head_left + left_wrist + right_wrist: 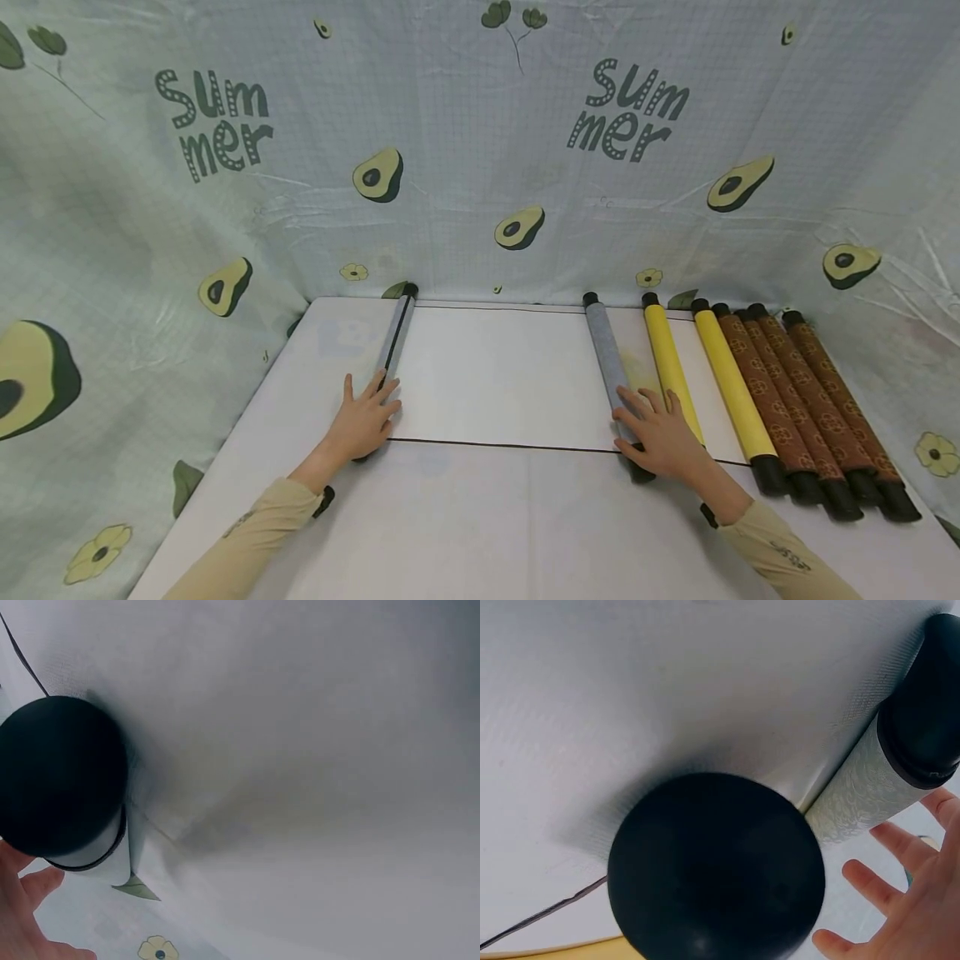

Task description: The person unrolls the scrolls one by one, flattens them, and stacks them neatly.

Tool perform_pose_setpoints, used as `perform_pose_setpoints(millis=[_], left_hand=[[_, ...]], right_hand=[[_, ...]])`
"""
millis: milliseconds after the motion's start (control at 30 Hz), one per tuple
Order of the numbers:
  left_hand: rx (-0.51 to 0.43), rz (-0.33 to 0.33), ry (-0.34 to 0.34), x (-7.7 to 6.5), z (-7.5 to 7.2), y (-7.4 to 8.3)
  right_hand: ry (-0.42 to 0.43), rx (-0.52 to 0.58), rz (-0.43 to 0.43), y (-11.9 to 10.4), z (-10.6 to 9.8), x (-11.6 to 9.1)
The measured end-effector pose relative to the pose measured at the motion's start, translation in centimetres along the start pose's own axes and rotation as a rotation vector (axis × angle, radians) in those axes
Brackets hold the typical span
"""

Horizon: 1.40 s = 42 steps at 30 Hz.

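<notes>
My left hand (363,421) rests on a grey roll (396,329) with black ends and a dark line along it, at the left of the white surface. In the left wrist view its black end cap (60,776) stands close beside the fingers (41,885). My right hand (660,433) lies over the lower part of a second grey roll (606,342), its fingers spread. The lower end of a yellow roll (667,350) is hidden behind that hand. In the right wrist view, the grey patterned roll (870,787) is next to my fingers (874,885).
Another yellow roll (731,375) and several brown patterned rolls (765,392) lie side by side at the right. Dark lines cross the white table (465,517). A printed cloth (450,100) with avocados hangs behind and at the sides.
</notes>
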<state>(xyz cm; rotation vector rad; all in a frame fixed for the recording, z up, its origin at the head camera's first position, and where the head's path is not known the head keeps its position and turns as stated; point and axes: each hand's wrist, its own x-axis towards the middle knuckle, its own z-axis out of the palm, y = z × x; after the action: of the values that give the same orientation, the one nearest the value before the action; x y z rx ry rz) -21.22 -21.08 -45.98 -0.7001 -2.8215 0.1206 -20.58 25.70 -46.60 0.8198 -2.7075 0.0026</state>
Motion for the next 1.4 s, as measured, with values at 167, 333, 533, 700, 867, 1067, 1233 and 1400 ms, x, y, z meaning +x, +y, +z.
perform_pose_setpoints(millis=[167, 333, 533, 700, 867, 1067, 1233, 1400], left_hand=[[0.004, -0.031, 0.023, -0.5, 0.2, -0.5], [-0.013, -0.065, 0.047, -0.8, 0.4, -0.8], [0.020, -0.088, 0.054, -1.3, 0.7, -1.3], [0.036, -0.089, 0.045, -1.7, 0.6, -1.6], [0.039, -0.090, 0.035, -1.8, 0.4, -1.9], [0.016, -0.086, 0.047, -2.2, 0.3, -2.4], [0.015, -0.092, 0.032, -2.4, 0.2, -2.7], [0.024, -0.098, 0.030, -2.4, 0.1, -2.7]], right_hand=[[-0.003, 0.003, 0.006, 0.0, -0.1, -0.1], [0.006, 0.002, 0.012, 0.1, -0.2, -0.2], [-0.008, -0.006, 0.017, 0.2, -0.3, -0.2], [-0.013, -0.007, 0.018, 0.3, -0.5, -0.4], [-0.032, -0.004, 0.031, 0.4, -0.8, -0.7], [-0.068, -0.020, 0.057, 0.6, -0.8, -0.9], [-0.084, -0.031, 0.063, 0.7, -0.9, -1.1], [-0.072, -0.036, 0.068, 1.0, -0.8, -1.4]])
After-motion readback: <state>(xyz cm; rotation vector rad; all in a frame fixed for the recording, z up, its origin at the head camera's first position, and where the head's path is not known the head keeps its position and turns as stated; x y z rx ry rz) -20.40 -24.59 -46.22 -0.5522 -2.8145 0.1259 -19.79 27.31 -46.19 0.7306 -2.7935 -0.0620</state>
